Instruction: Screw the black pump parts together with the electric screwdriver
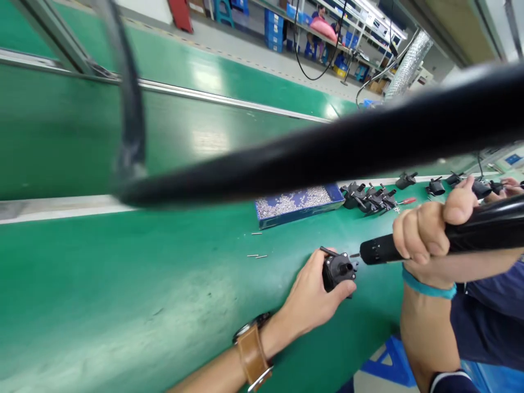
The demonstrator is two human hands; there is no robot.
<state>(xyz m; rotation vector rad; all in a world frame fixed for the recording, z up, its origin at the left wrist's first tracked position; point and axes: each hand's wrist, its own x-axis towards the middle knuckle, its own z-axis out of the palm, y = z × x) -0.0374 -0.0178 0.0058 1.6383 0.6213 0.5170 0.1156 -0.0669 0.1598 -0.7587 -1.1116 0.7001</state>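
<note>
My left hand point(317, 292) grips a small black pump housing point(340, 268) on the green bench, its short round spout facing me and metal screws showing at its edge. Wrapped around a black electric screwdriver point(380, 250) is my right hand point(428, 226). The screwdriver lies nearly level, and its thin bit point(355, 255) points left at the upper right edge of the housing. Whether the bit touches a screw there I cannot tell. Beyond the housing sits a blue tray point(301, 214) full of small metal screws.
Several black housings point(370, 199) stand behind, beside a red-handled screwdriver point(406, 201). Small metal pins point(257, 256) lie on the green bench point(164, 295). A blurred black bar point(262, 169) crosses close before the camera. Another person's hands point(511, 188) work at far right.
</note>
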